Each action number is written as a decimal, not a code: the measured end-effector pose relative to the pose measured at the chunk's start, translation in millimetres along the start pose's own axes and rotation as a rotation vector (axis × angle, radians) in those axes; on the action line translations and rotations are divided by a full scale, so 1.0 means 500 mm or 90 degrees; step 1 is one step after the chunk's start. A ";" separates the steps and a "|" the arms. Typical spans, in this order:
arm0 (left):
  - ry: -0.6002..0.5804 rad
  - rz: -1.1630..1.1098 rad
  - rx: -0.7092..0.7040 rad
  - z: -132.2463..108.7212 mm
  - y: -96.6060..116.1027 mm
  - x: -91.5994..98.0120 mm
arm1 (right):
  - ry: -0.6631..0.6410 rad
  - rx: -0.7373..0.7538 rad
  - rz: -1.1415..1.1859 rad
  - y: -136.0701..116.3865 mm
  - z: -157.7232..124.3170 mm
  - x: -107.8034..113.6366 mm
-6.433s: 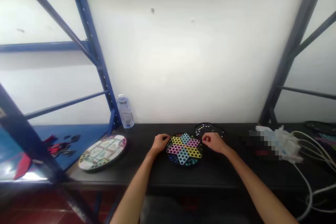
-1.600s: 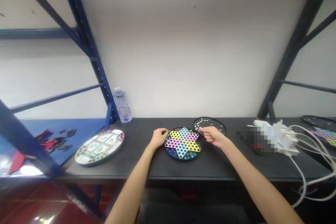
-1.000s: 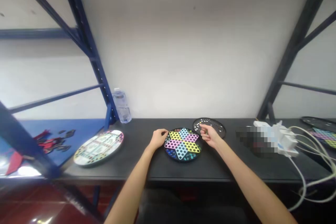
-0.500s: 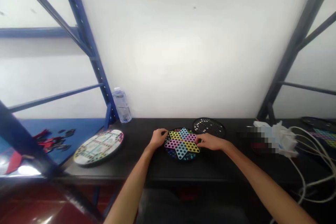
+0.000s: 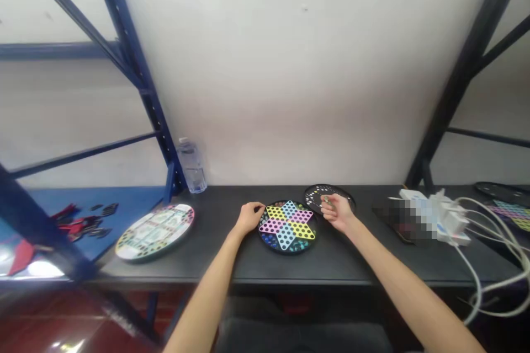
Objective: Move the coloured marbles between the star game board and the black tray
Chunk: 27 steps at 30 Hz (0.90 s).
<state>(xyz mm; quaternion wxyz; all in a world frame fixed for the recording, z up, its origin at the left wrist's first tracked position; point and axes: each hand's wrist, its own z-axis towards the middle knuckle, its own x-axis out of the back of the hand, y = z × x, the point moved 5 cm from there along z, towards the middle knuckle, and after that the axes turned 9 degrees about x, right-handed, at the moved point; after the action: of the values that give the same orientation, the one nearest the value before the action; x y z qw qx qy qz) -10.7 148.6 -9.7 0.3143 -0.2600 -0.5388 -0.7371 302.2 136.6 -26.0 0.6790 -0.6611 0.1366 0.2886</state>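
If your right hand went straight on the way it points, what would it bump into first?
Probably the round black tray with the tiny light marbles on it. Your right hand is right over the tray's near edge and may already touch it; its height is hard to tell from this view.

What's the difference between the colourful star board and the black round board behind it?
The star board carries a pastel six-pointed star in pink, yellow and blue; the black round board shows small light dots on black. The star board sits nearer the person, the black round board farther back. The right hand is over the black round board; the left hand is at the star board's edge. Both are round and lie flat on the dark tabletop.
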 end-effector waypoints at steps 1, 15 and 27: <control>0.000 0.002 -0.002 0.000 0.000 0.000 | 0.022 0.003 0.021 0.004 0.006 0.004; 0.005 -0.002 -0.022 0.000 -0.002 -0.002 | -0.306 0.131 -0.756 -0.014 -0.066 -0.078; 0.006 0.005 -0.014 0.001 -0.003 -0.001 | -0.333 -0.069 -0.688 0.001 -0.057 -0.067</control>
<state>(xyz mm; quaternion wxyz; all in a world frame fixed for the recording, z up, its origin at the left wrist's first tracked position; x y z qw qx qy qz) -11.5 149.5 -10.8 0.3172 -0.2622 -0.5283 -0.7427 280.7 101.8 -10.0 0.7059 -0.5778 -0.4050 0.0621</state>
